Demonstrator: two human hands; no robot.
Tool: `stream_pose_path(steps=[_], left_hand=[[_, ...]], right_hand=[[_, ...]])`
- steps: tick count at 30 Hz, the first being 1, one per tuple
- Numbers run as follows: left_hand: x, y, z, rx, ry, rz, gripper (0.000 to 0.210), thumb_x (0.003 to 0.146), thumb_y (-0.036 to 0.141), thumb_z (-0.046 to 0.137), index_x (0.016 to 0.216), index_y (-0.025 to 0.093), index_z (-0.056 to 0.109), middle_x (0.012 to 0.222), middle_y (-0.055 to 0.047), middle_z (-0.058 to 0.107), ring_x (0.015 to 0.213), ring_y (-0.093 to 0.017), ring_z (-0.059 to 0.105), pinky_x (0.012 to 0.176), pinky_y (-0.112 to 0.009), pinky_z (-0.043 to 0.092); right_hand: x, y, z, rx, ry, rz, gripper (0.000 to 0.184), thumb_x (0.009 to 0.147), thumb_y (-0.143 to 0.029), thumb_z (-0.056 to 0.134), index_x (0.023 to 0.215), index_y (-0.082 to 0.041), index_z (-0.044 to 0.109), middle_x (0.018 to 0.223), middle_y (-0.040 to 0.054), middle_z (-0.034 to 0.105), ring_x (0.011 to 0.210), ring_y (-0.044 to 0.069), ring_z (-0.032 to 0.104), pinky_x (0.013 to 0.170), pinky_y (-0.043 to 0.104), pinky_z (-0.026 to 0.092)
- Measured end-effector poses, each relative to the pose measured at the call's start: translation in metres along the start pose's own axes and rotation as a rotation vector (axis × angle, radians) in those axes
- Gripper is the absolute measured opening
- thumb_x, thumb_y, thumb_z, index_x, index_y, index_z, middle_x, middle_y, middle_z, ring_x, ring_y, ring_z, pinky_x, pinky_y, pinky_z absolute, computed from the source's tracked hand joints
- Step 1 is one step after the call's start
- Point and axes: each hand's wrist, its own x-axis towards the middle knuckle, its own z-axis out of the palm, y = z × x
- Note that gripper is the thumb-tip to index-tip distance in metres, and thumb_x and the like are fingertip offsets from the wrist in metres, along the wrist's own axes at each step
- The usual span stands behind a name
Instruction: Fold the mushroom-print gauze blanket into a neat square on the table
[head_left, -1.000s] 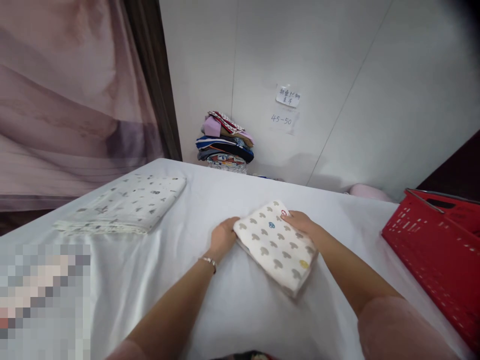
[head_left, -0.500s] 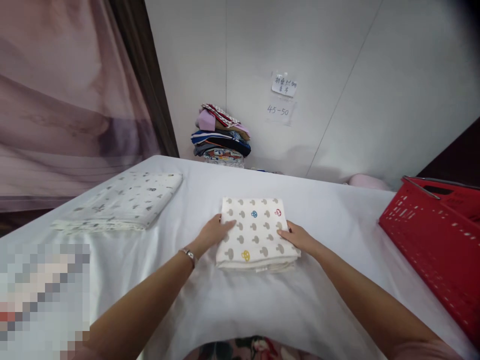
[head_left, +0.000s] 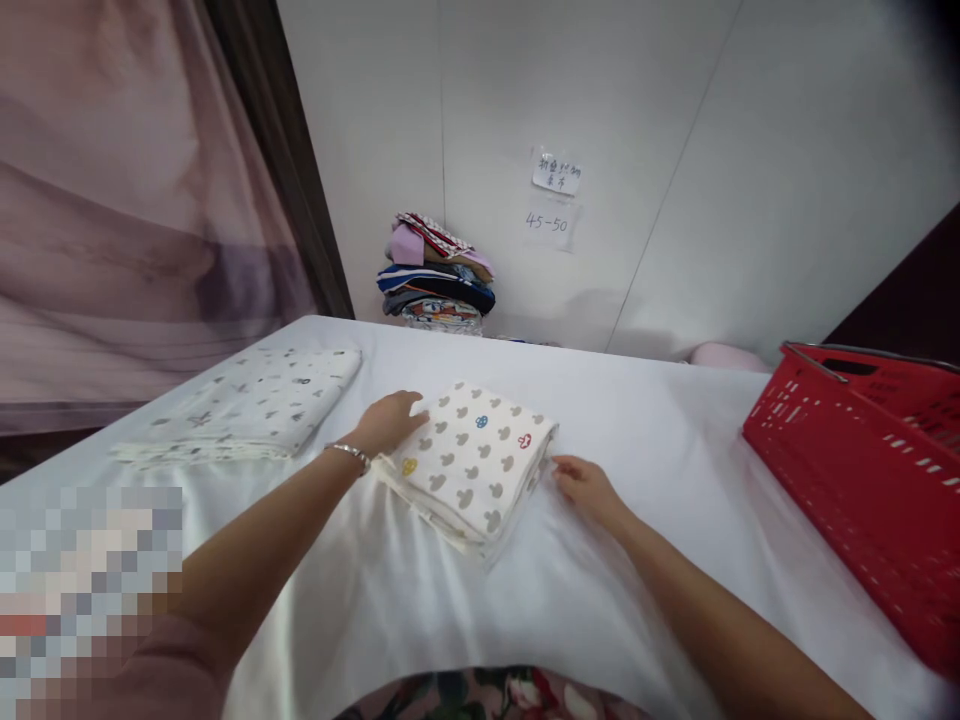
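Note:
A folded cream cloth (head_left: 472, 450) printed with grey mushrooms, plus single blue, red and yellow ones, lies turned at an angle on the white-covered table. At its left edge is my left hand (head_left: 390, 422), palm down, thumb and fingers apart; the fingertips are close to the cloth, and contact is hard to make out. Just off the right side of the cloth, my right hand (head_left: 592, 488) has loosely bent fingers with nothing in them. A bracelet (head_left: 349, 455) circles my left wrist.
Another folded white cloth (head_left: 255, 405) with small dark prints lies at the left of the table (head_left: 622, 400). A red plastic basket (head_left: 847, 470) stands on the right. Beyond the far edge rises a stack of folded fabrics (head_left: 436, 275) against the wall, near paper signs (head_left: 553, 200).
The mushroom cloth has turned clockwise and shifted a little left. My right hand has let go of its right edge; my left hand has moved left and away, its fingers spreading.

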Motion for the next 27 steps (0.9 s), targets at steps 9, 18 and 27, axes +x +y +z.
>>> stream_pose_path(steps=[9, 18, 27], left_hand=[[-0.091, 0.042, 0.047, 0.000, -0.091, 0.336, 0.050, 0.081, 0.046, 0.052, 0.126, 0.022, 0.053, 0.140, -0.007, 0.045, 0.132, -0.025, 0.036, 0.112, -0.043, 0.022], [-0.090, 0.045, 0.040, 0.092, -0.150, 0.316, 0.053, 0.084, 0.051, 0.047, 0.128, 0.021, 0.050, 0.141, -0.008, 0.044, 0.131, -0.026, 0.037, 0.109, -0.048, 0.027], [-0.131, 0.112, 0.065, 0.269, -0.144, 0.503, 0.066, 0.073, 0.026, 0.059, 0.136, 0.018, 0.039, 0.144, -0.012, 0.038, 0.131, -0.029, 0.035, 0.105, -0.048, 0.031]], right_hand=[[0.062, -0.003, -0.002, -0.121, 0.117, -0.127, 0.068, 0.071, -0.028, 0.060, 0.136, -0.023, 0.040, 0.131, 0.0068, 0.051, 0.117, 0.021, 0.049, 0.095, 0.034, 0.041], [0.078, 0.008, 0.006, -0.021, 0.087, -0.216, 0.065, 0.067, -0.018, 0.059, 0.131, -0.023, 0.048, 0.102, 0.0023, 0.066, 0.088, 0.018, 0.060, 0.084, 0.034, 0.046], [0.084, 0.021, 0.011, 0.086, 0.164, -0.234, 0.048, 0.072, -0.023, 0.057, 0.121, -0.022, 0.056, 0.104, 0.0031, 0.067, 0.089, 0.017, 0.060, 0.083, 0.033, 0.048]])
